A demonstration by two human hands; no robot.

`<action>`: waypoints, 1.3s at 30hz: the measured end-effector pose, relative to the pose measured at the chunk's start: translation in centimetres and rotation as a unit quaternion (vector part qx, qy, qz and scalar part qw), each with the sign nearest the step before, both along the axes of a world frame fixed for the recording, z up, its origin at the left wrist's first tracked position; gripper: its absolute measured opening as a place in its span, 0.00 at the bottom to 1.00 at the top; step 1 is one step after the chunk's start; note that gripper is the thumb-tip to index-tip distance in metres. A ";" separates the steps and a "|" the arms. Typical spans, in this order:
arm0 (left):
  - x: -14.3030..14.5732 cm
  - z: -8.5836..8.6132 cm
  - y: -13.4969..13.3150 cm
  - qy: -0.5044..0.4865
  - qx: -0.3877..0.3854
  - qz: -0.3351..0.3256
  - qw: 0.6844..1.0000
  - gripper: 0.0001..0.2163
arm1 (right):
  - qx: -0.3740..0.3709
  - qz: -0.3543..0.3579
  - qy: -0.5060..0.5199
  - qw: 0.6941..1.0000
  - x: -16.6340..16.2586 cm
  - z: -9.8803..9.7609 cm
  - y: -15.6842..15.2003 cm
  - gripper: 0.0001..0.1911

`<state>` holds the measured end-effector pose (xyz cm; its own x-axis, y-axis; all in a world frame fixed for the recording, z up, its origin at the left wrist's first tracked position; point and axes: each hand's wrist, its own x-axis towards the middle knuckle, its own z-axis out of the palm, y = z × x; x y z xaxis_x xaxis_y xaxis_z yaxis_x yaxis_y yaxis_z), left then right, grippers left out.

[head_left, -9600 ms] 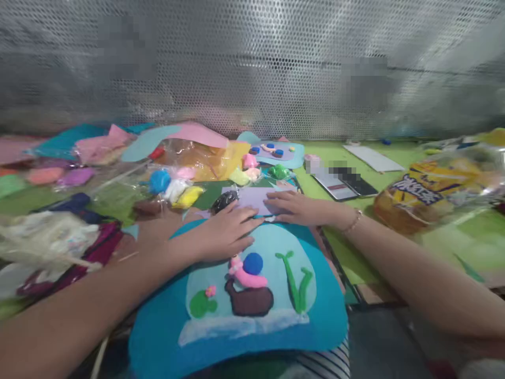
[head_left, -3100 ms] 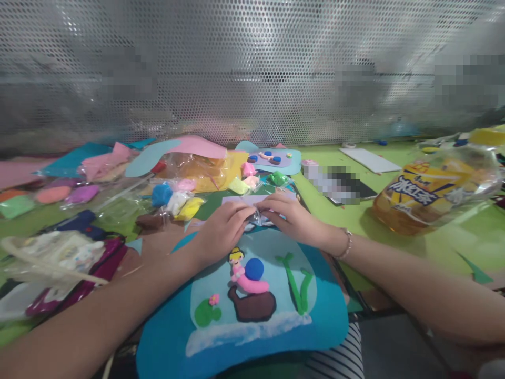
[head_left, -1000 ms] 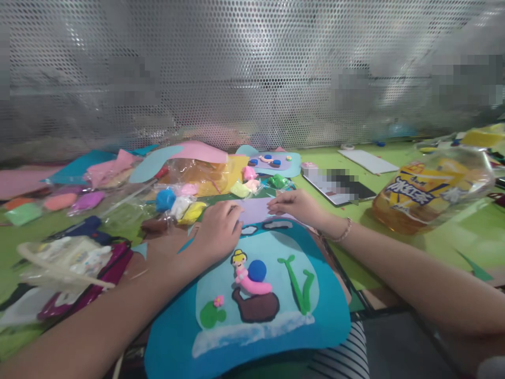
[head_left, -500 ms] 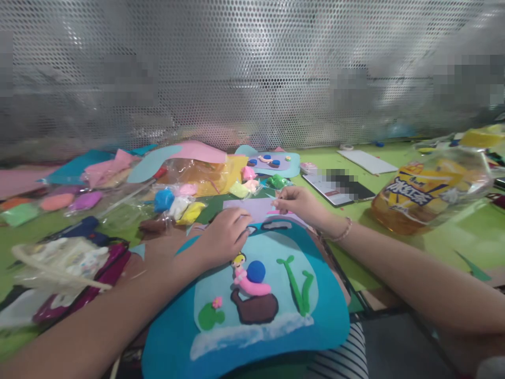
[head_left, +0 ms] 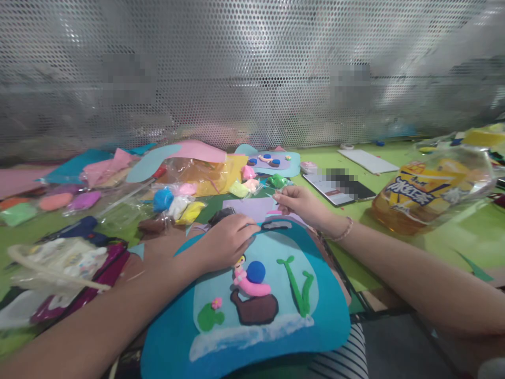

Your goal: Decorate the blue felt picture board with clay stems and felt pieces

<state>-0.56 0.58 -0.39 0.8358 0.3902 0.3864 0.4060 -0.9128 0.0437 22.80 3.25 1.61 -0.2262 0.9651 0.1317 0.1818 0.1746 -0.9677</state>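
My left hand (head_left: pixel 231 239) lies over the upper left of a blue foam board (head_left: pixel 329 326), its fingers stretched across the picture's top edge, fingertips partly hidden. Close by is a dark-edged grey-white cloud piece (head_left: pixel 278 225). My right hand (head_left: pixel 298 204) is pinched beyond the board on a thin, pale-blue pointed piece (head_left: pixel 271 196), too small to name surely. A lilac sheet (head_left: pixel 244 209) with a pink strip lies under it. On the board are a pink clay figure (head_left: pixel 254 287) with a blue ball (head_left: pixel 256 271), a brown clay shape (head_left: pixel 258 308) and green clay plants (head_left: pixel 300 289).
Bagged clay lumps (head_left: pixel 163 200) and foam sheets (head_left: pixel 197 150) cover the left and back. A smaller clay picture (head_left: pixel 292 167) lies behind. To the right are a phone (head_left: pixel 327 192), a white board (head_left: pixel 369 161) and a large tea bottle (head_left: pixel 426 192). A perforated metal panel (head_left: pixel 252 68) stands behind.
My left hand has shifted slightly right and down, now covering a cloud piece seen before. A dark bag behind it has come into view. My right hand has barely moved.
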 end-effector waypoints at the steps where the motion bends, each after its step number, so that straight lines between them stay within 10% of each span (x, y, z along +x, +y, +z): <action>1: 0.0 0.1 0.0 -0.001 0.001 0.001 1.000 0.13 | 0.004 -0.008 -0.013 1.000 0.0 0.1 -0.1 0.22; 14: 0.1 0.2 -0.1 -0.007 0.012 0.007 1.000 0.11 | -0.124 0.032 0.152 0.980 -0.3 -0.7 0.5 0.03; 29: 0.1 0.4 -0.1 -0.019 0.047 0.028 0.998 0.12 | -0.149 0.046 0.148 0.976 -0.3 -0.9 0.3 0.09; 39: 0.3 1.1 -1.1 -0.017 0.160 0.008 0.987 0.24 | -0.169 0.197 0.132 0.957 -3.3 0.2 -3.4 0.09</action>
<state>-0.22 -0.49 0.73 0.8149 0.2573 0.5194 0.4241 -0.8755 -0.2315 19.51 -0.18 1.76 -0.5830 0.8093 -0.0711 -0.0917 -0.1525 -0.9840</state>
